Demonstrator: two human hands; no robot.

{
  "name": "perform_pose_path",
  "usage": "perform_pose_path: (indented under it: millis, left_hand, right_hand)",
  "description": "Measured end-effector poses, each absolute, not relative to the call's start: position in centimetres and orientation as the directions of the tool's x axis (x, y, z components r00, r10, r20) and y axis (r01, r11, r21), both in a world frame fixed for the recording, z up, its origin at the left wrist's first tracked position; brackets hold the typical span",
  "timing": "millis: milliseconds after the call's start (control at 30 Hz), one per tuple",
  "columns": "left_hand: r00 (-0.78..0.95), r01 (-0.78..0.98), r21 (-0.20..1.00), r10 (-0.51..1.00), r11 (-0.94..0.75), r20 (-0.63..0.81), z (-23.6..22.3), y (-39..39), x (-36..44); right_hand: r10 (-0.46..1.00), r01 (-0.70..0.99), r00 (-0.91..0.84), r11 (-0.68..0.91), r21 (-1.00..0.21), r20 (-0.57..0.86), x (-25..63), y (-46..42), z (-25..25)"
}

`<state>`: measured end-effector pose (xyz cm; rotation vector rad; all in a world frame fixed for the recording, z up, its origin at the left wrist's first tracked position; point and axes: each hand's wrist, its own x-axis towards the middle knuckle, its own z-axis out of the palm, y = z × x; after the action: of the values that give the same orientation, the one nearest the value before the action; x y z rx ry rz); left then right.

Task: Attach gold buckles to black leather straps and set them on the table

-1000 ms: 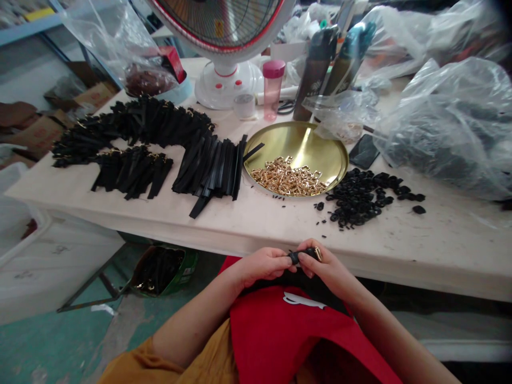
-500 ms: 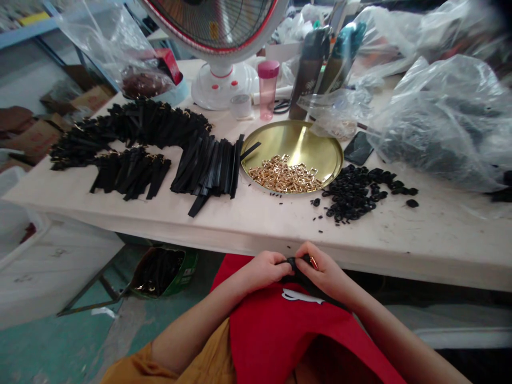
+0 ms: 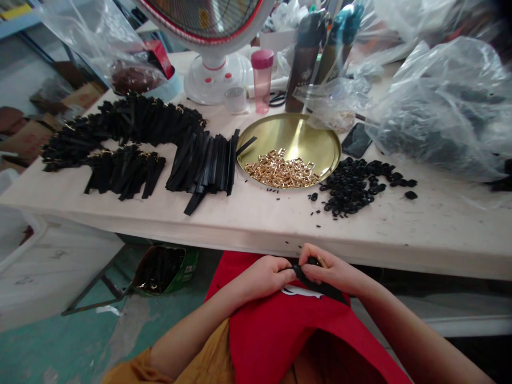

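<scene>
My left hand (image 3: 266, 276) and my right hand (image 3: 330, 272) both pinch a black leather strap (image 3: 320, 285) just below the table's near edge. The strap runs down and to the right across the red apron (image 3: 272, 330) on my lap. A small gold metal fitting (image 3: 321, 261) shows at the strap's upper end, partly hidden behind my right fingers. Ahead on the table, a round brass tray (image 3: 298, 137) holds a heap of gold buckles (image 3: 280, 170). Beside it lies a pile of small black pieces (image 3: 352, 186), and rows of black straps (image 3: 202, 162) lie to the left.
The cream table (image 3: 400, 234) carries a white fan (image 3: 212, 80), a pink-lidded cup (image 3: 262, 80), a phone (image 3: 357, 140) and large plastic bags (image 3: 436, 112). A green box of black straps (image 3: 166, 271) stands on the floor under the table's near edge.
My hands have drawn slightly apart and lower, and more of the strap now shows running to the lower right. The table scene has shifted slightly up and left in view.
</scene>
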<state>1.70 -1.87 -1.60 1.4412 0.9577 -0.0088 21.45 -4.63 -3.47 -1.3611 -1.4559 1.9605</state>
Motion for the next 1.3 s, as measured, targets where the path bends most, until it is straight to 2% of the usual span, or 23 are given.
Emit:
perform_pose_path:
  millis: [133, 367, 467, 567, 700, 767, 833, 900, 1000, 1067, 1233, 1300]
  left_hand:
    - [0.676, 0.55, 0.819, 0.49, 0.161, -0.55, -1.2, -1.7, 1.8]
    - [0.689, 0.632, 0.742, 0.599, -0.221, -0.408, -1.0, -0.9, 1.5]
    - [0.674, 0.644, 0.736, 0.611, -0.21, -0.415, -0.9, -0.7, 1.2]
    - [0.687, 0.636, 0.745, 0.589, -0.201, -0.427, -0.9, -1.0, 1.2]
    - [0.673, 0.684, 0.674, 0.598, -0.278, -0.436, -1.2, -1.6, 1.6]
    - [0.652, 0.689, 0.689, 0.606, -0.224, -0.456, -1.1, -1.7, 1.7]
    - [0.65, 0.656, 0.746, 0.592, -0.119, -0.477, -0.9, -1.5, 1.6]
    - [0.659, 0.616, 0.787, 0.553, -0.009, -0.51, -0.6, -1.1, 1.4]
    - [0.669, 0.626, 0.778, 0.473, 0.057, -0.573, -0.1, -0.6, 1.0]
    - [0.679, 0.652, 0.759, 0.448, -0.004, -0.581, 0.1, -0.5, 1.1]
    - [0.682, 0.711, 0.621, 0.539, -0.331, -0.494, 0.3, -0.7, 2.1]
    - [0.675, 0.714, 0.605, 0.578, -0.354, -0.459, 0.7, -0.6, 2.4]
  right_hand:
    - [0.701, 0.135, -0.493, -0.524, -0.841, -0.516, 21.5, -5.0, -4.2]
    - [0.723, 0.054, -0.477, -0.544, -0.837, -0.5, 20.6, -4.8, -4.9]
    - [0.703, 0.047, -0.522, -0.542, -0.839, -0.484, 20.7, -4.9, -5.0]
    - [0.703, 0.149, -0.522, -0.483, -0.863, -0.484, 20.6, -4.8, -4.8]
    - [0.788, 0.494, -0.448, -0.176, -0.851, -0.423, 20.4, -4.2, -3.7]
    - [0.817, 0.566, -0.447, -0.057, -0.823, -0.364, 20.4, -4.0, -3.1]
    - [0.817, 0.522, -0.463, -0.063, -0.851, -0.344, 20.5, -4.0, -2.8]
    - [0.807, 0.439, -0.462, -0.153, -0.886, -0.368, 20.5, -4.1, -2.9]
    - [0.786, 0.345, -0.452, -0.283, -0.895, -0.422, 20.3, -4.4, -3.5]
    - [0.785, 0.343, -0.448, -0.292, -0.893, -0.429, 20.1, -4.5, -3.6]
    - [0.851, 0.533, -0.399, -0.089, -0.842, -0.342, 20.1, -4.1, -3.1]
    - [0.866, 0.503, -0.359, -0.136, -0.853, -0.35, 20.3, -4.0, -2.9]
